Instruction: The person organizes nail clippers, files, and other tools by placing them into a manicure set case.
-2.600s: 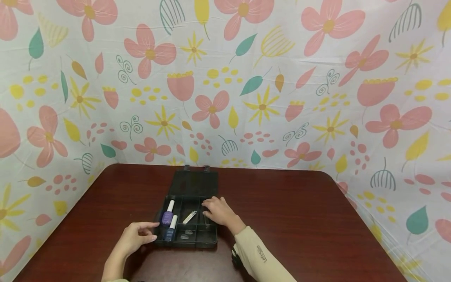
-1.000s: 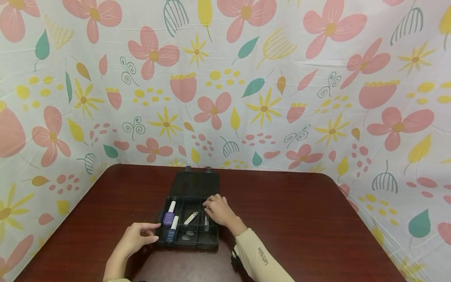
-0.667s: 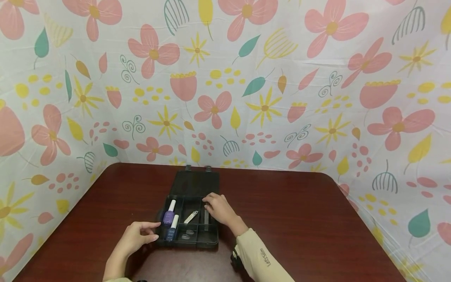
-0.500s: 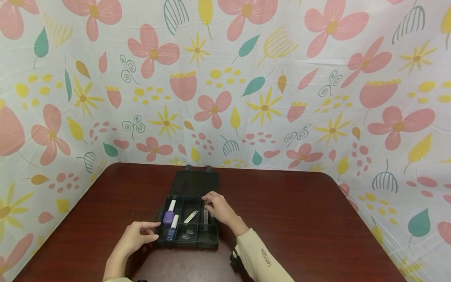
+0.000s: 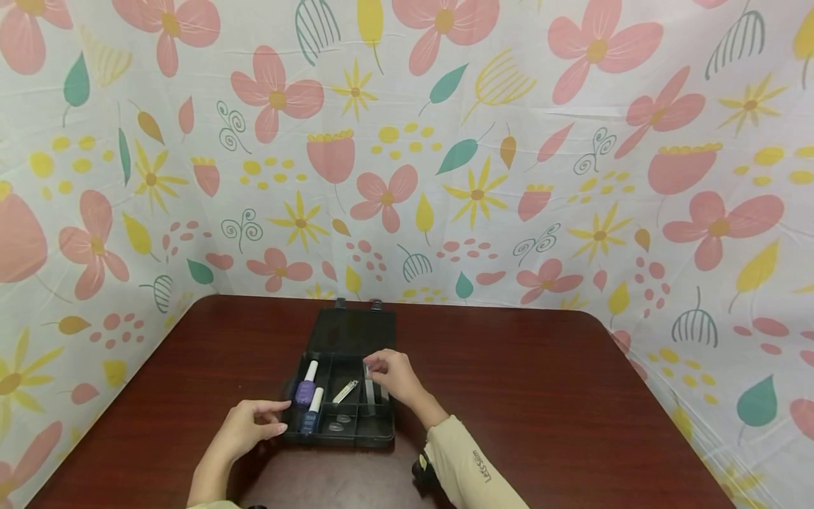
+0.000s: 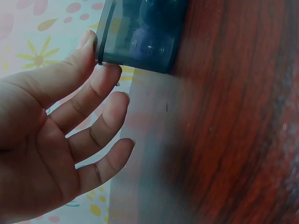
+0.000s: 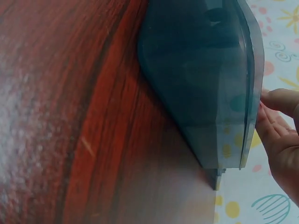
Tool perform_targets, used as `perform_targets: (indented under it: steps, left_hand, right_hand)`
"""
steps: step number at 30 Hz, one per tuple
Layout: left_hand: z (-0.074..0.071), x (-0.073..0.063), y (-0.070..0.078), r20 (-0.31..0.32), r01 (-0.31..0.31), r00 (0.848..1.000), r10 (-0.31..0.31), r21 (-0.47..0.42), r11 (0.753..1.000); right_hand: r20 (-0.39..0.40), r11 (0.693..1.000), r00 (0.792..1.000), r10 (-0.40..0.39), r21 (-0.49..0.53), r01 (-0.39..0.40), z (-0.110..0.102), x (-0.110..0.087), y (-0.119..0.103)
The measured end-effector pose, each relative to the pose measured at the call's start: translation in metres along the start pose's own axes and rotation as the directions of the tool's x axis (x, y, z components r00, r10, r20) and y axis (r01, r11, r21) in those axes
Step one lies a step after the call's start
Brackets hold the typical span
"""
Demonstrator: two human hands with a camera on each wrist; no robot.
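A dark see-through compartment box (image 5: 375,430) lies on the table with its lid (image 5: 352,331) folded back. My left hand (image 5: 238,430) pinches the box's left rim between thumb and index finger, the other fingers loosely bent in the left wrist view. My right hand (image 5: 397,375) pinches the far end of a slim, flat silvery strip (image 5: 370,392) in the right compartment; its exact kind cannot be told. In the right wrist view, the box wall (image 7: 196,93) hides the strip. A nail clipper (image 5: 345,392) lies in the middle compartment.
Purple nail polish (image 5: 305,392) and dark blue nail polish (image 5: 309,418) lie in the left compartment. Two small clear oval pieces (image 5: 335,427) lie in a small front compartment. The box stands on a dark red wooden table (image 5: 509,396), before a flowered cloth (image 5: 483,177).
My right fingers have taken hold of the silvery strip, which now shows more and has its far end raised slightly leftward. My left hand keeps its place at the box rim.
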State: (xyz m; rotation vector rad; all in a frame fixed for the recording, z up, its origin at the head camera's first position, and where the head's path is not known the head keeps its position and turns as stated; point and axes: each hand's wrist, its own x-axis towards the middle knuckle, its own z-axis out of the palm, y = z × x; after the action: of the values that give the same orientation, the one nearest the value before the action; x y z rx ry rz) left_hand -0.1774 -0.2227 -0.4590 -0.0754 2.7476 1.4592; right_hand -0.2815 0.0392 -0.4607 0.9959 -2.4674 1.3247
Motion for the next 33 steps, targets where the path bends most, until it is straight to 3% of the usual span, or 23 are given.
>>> perform_targets:
  steps: [5, 9, 13, 18, 22, 27, 33]
  left_hand:
    - [0.001, 0.0, -0.001, -0.006, 0.006, 1.0, -0.006, 0.004, 1.0]
    - [0.002, -0.001, 0.0, -0.024, 0.019, 1.0, -0.019, 0.018, 1.0]
    - [0.004, -0.002, 0.002, -0.035, 0.026, 0.999, -0.024, 0.034, 0.999]
    - [0.005, -0.003, 0.004, -0.033, 0.025, 0.999, -0.024, 0.041, 0.999]
    - [0.005, -0.003, 0.004, -0.029, 0.022, 0.999, -0.021, 0.048, 0.999]
    - [0.004, -0.002, 0.005, -0.028, 0.019, 0.999, -0.017, 0.052, 0.998]
    - [0.003, -0.003, 0.004, -0.025, 0.009, 1.0, -0.007, 0.052, 0.999]
  right_hand:
    - [0.04, 0.997, 0.999, 0.024, 0.075, -0.027, -0.001, -0.001, -0.002]
    - [0.082, 0.985, 0.997, 0.012, 0.172, -0.025, -0.007, -0.004, -0.018]
    - [0.065, 0.98, 0.998, -0.014, 0.199, 0.001, -0.011, -0.006, -0.031]
    - [-0.016, 0.984, 0.999, -0.04, 0.172, 0.042, -0.005, -0.005, -0.014]
    - [-0.04, 0.977, 0.999, 0.007, 0.214, 0.002, -0.001, -0.002, 0.005]
    - [-0.035, 0.927, 0.994, 0.106, 0.366, -0.086, -0.01, 0.0, 0.002]
    - [-0.031, 0.839, 0.978, 0.207, 0.52, -0.161, -0.027, -0.001, -0.015]
